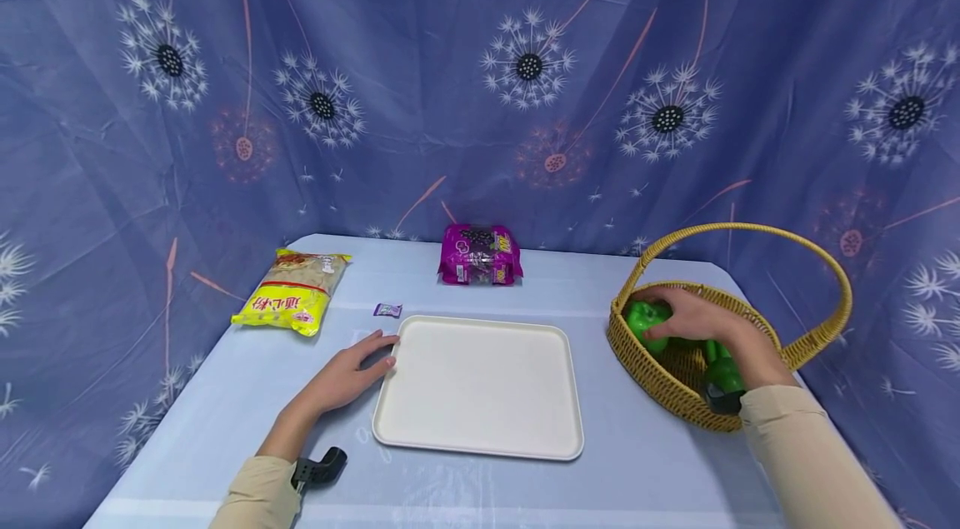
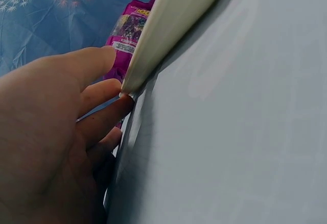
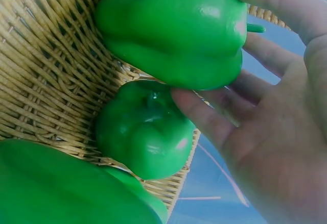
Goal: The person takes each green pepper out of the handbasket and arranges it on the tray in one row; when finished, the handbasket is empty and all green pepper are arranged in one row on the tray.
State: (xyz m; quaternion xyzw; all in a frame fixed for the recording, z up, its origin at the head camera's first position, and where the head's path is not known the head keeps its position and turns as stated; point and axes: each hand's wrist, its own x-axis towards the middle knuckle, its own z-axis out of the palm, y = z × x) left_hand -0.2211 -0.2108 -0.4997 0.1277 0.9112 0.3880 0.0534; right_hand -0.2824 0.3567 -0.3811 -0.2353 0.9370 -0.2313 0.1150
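My right hand [image 1: 693, 316] reaches into a woven basket [image 1: 648, 379] on the right, its fingers and thumb curled round a green bell pepper [image 3: 173, 30]. Below that pepper in the right wrist view, a smaller green bell pepper [image 3: 145, 137] sits against the wicker. Another green pepper [image 3: 66, 188] shows partly at the lower left. My left hand [image 1: 348, 375] lies at the left side of a white rectangular tray [image 1: 480, 387], fingers loosely extended. In the left wrist view its fingertips touch the tray's rim [image 2: 168, 25].
A yellow food bag [image 1: 292, 291] lies at the back left, with a small purple packet [image 1: 387, 310] beside it. A purple package [image 1: 480, 255] stands at the table's back edge. The basket's tall handle [image 1: 738, 227] arches over the right side. Patterned blue cloth hangs behind.
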